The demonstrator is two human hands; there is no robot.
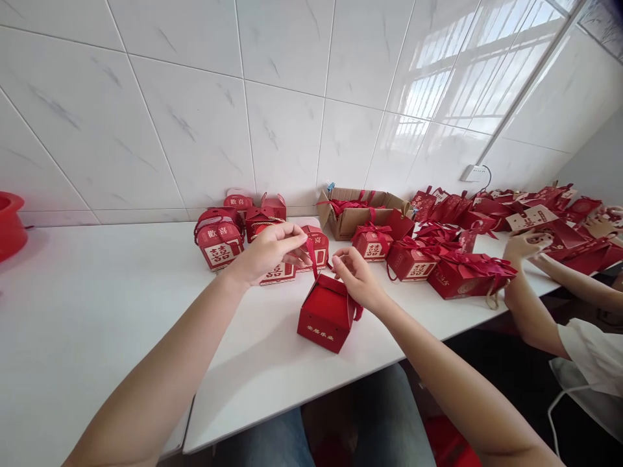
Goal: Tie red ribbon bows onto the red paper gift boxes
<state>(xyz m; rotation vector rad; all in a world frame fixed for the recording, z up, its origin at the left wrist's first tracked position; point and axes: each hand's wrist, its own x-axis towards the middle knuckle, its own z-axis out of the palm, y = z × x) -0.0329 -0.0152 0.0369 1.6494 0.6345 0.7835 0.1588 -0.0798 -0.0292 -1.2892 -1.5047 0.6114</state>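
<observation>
A small red gift box (325, 314) with pale lettering on its front stands on the white table, below and between my hands. My left hand (276, 250) pinches a red ribbon (312, 256) that rises from the top of the box. Close to the box's upper right corner is my right hand (357, 275), its fingers curled together near the ribbon; what lies between its fingertips is too small to make out. More ribbon hangs at the box's right side.
Red boxes (219, 240) with white panels stand behind my left hand. An open cardboard carton (348, 222) holds red ribbon near the tiled wall. Many red boxes (467, 275) fill the right side, where another person's hands (528, 245) work. A red container (10, 227) is far left.
</observation>
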